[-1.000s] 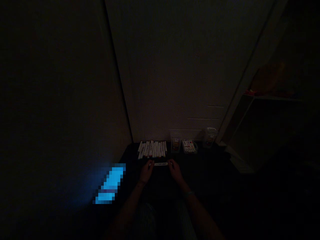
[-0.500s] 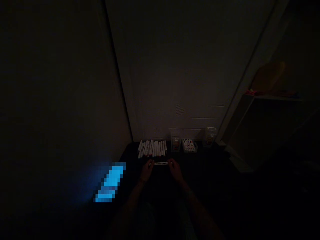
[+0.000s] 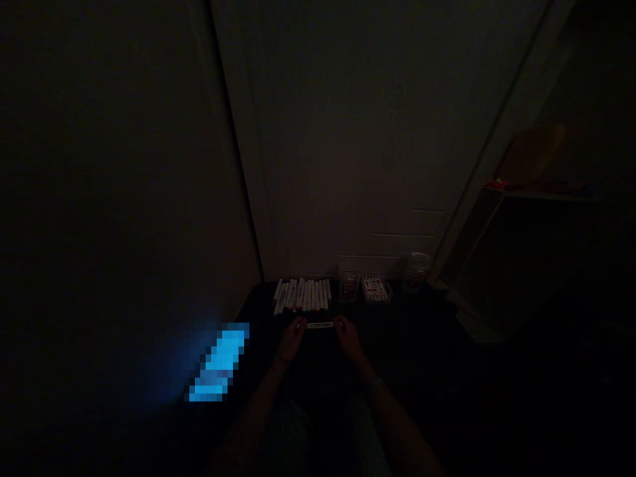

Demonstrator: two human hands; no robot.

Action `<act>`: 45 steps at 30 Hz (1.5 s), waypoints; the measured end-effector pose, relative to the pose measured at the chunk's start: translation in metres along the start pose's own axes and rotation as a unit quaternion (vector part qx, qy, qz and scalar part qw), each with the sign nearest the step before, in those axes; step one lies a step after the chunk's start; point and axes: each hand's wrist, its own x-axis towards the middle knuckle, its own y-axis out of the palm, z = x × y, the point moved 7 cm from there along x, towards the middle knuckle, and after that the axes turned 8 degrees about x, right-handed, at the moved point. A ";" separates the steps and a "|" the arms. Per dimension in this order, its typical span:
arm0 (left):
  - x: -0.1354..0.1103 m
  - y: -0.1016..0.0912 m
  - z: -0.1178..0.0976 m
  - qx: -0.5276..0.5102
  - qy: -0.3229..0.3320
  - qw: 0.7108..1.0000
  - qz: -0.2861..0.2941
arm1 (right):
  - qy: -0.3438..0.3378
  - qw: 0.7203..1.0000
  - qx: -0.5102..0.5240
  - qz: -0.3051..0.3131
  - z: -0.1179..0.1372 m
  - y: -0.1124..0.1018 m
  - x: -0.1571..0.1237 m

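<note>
The room is very dark. A white marker [image 3: 318,325] lies crosswise between my two hands, held at both ends. My left hand [image 3: 291,340] pinches its left end and my right hand [image 3: 348,338] pinches its right end, over a dark surface [image 3: 412,331]. Just beyond the marker lies a row of several white markers [image 3: 303,295] side by side.
Right of the marker row stand a small clear container [image 3: 349,287], an open pack of coloured markers [image 3: 376,289] and another clear container [image 3: 418,272]. A glowing blue screen [image 3: 218,364] lies at the left. Pale wall behind, a shelf [image 3: 527,193] at the right.
</note>
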 end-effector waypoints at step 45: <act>0.000 0.002 0.003 0.004 0.000 1.000 0.011 | 0.013 1.000 -0.011 0.002 0.006 -0.002 -0.002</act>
